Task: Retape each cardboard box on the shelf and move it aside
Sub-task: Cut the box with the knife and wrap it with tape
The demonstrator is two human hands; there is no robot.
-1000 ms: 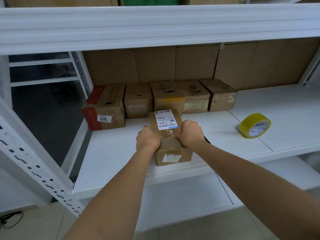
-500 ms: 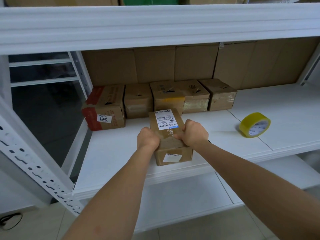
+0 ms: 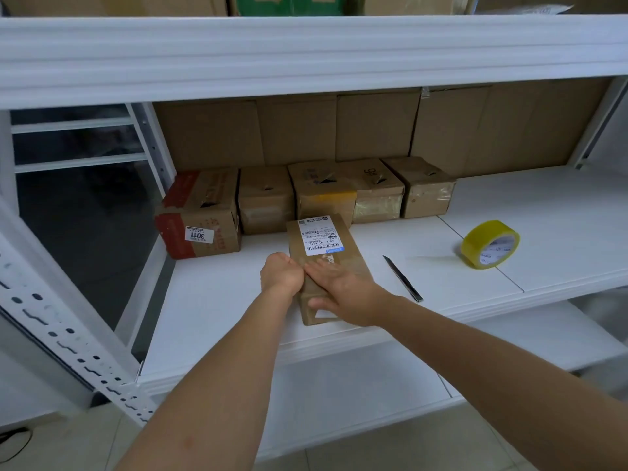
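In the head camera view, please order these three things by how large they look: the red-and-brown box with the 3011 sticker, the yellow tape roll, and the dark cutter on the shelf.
Largest to smallest, as they look:
1. red-and-brown box
2. yellow tape roll
3. cutter, long but very thin

The box stands farther back and still looks largest, so its place is sure.

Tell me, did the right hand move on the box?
Yes. The right hand was fisted at the front box's right edge; now it lies flat across its top, nearer the left hand.
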